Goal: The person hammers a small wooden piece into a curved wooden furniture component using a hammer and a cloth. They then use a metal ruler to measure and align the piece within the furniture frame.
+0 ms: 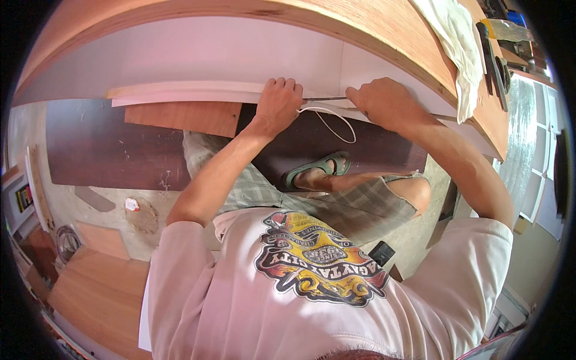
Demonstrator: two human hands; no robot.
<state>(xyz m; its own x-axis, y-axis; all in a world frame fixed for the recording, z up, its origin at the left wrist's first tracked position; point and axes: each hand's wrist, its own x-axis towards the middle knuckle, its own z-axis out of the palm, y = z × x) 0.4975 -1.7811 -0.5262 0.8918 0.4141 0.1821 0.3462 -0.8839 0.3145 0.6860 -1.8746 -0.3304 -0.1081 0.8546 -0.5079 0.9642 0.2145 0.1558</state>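
Observation:
My left hand is closed at the edge of a pale board inside a white-lined wooden cabinet. A thin white cord loops out beside its fingers; whether the fingers pinch the cord or the board is hidden. My right hand is closed around one end of a thin dark rod-like tool. The rod spans the gap between my hands, and its far end meets my left hand. Under the pale strip of the cabinet lies a reddish-brown wooden piece.
A white cloth hangs over the cabinet's right edge, next to dark-handled tools. My sandalled foot rests on a dark brown panel. Wooden boards lie at lower left. Clear wrapping stands at right.

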